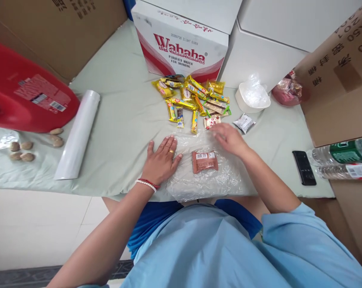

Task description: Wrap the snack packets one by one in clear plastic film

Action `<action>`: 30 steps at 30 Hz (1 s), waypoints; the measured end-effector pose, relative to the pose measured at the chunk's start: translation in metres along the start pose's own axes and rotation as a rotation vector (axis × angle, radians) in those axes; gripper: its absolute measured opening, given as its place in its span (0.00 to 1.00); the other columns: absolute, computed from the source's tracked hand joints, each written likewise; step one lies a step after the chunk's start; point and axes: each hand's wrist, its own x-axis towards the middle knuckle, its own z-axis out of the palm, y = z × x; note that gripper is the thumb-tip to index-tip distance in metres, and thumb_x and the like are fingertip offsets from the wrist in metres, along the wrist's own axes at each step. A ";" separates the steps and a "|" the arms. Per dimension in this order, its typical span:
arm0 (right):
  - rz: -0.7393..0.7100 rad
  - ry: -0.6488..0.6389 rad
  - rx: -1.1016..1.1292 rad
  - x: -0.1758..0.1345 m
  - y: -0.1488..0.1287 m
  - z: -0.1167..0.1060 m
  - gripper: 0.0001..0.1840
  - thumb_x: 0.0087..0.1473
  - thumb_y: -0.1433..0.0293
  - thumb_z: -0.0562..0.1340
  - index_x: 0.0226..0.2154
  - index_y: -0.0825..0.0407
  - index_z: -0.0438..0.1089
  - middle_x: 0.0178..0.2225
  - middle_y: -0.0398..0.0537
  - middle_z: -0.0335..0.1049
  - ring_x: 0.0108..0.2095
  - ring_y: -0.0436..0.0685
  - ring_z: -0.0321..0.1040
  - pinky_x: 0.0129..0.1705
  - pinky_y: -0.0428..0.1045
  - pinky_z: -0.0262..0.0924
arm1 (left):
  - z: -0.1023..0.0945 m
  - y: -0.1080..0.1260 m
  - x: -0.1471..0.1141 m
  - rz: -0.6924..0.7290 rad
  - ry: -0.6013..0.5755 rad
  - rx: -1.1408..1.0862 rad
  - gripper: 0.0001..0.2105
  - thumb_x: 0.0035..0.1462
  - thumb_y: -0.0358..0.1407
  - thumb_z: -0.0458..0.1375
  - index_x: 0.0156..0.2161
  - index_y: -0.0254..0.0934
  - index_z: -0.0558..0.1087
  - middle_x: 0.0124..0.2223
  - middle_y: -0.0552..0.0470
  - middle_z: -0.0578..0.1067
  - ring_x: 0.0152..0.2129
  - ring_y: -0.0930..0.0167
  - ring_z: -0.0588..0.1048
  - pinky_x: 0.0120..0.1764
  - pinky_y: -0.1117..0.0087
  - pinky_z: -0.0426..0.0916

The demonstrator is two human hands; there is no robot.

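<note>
A sheet of clear plastic wrap (229,176) lies spread at the table's front edge. On it rests a small brown wrapped snack packet (205,161) with a barcode label. My left hand (161,161) lies flat by the sheet's left edge, fingers stretched out and a ring on one of them. At the far right of the sheet is my right hand (231,139), its fingers apart and slightly bent near the film's edge. Just beyond its fingertips sits a white and red snack packet (211,121). A silver packet (244,123) lies to the right of that hand.
Several yellow-wrapped snacks (182,105) are heaped before a Wahaha carton (181,44). A plastic wrap roll (79,136), red jug (28,92) and walnuts (26,157) are left. Right are a white bowl (247,105), red bowl (285,98), phone (303,168) and bottles (343,154).
</note>
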 end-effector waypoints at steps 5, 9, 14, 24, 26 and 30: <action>0.172 -0.067 -0.260 0.060 0.035 -0.005 0.29 0.62 0.71 0.63 0.64 0.58 0.70 0.60 0.65 0.72 0.60 0.75 0.62 0.62 0.69 0.58 | -0.001 0.001 0.000 -0.003 0.008 0.008 0.32 0.74 0.48 0.37 0.76 0.36 0.51 0.76 0.38 0.56 0.74 0.56 0.57 0.72 0.36 0.38; 0.249 -0.070 -0.330 0.072 0.030 -0.015 0.23 0.60 0.67 0.66 0.56 0.57 0.76 0.52 0.65 0.72 0.57 0.77 0.61 0.59 0.69 0.59 | -0.001 0.002 0.000 -0.005 0.017 -0.001 0.32 0.74 0.48 0.39 0.76 0.36 0.52 0.76 0.37 0.56 0.74 0.56 0.57 0.72 0.36 0.39; 0.165 0.197 -0.153 0.028 -0.015 -0.043 0.20 0.68 0.62 0.59 0.55 0.52 0.75 0.52 0.60 0.68 0.54 0.70 0.65 0.57 0.64 0.64 | -0.001 0.003 0.000 -0.018 0.014 -0.019 0.32 0.74 0.47 0.40 0.76 0.37 0.52 0.77 0.39 0.55 0.74 0.56 0.56 0.73 0.37 0.37; -0.184 -0.243 -0.191 -0.068 -0.079 0.026 0.32 0.70 0.58 0.59 0.72 0.45 0.59 0.73 0.57 0.57 0.69 0.73 0.53 0.70 0.74 0.49 | 0.001 0.003 -0.002 -0.013 0.035 -0.042 0.32 0.74 0.47 0.41 0.76 0.35 0.53 0.77 0.39 0.55 0.74 0.57 0.56 0.74 0.39 0.35; -0.159 -0.212 -0.160 -0.070 -0.072 0.024 0.34 0.71 0.55 0.57 0.74 0.45 0.55 0.74 0.58 0.54 0.74 0.73 0.45 0.72 0.75 0.43 | 0.001 0.003 -0.002 -0.010 0.032 -0.045 0.32 0.74 0.47 0.41 0.76 0.35 0.53 0.77 0.39 0.55 0.74 0.57 0.56 0.74 0.40 0.35; -0.114 -0.231 -0.155 -0.068 -0.063 0.019 0.37 0.70 0.52 0.57 0.74 0.50 0.55 0.72 0.63 0.57 0.75 0.74 0.45 0.73 0.77 0.41 | 0.000 0.004 -0.002 -0.020 0.038 -0.055 0.31 0.74 0.47 0.42 0.76 0.37 0.52 0.77 0.40 0.56 0.74 0.57 0.56 0.74 0.40 0.35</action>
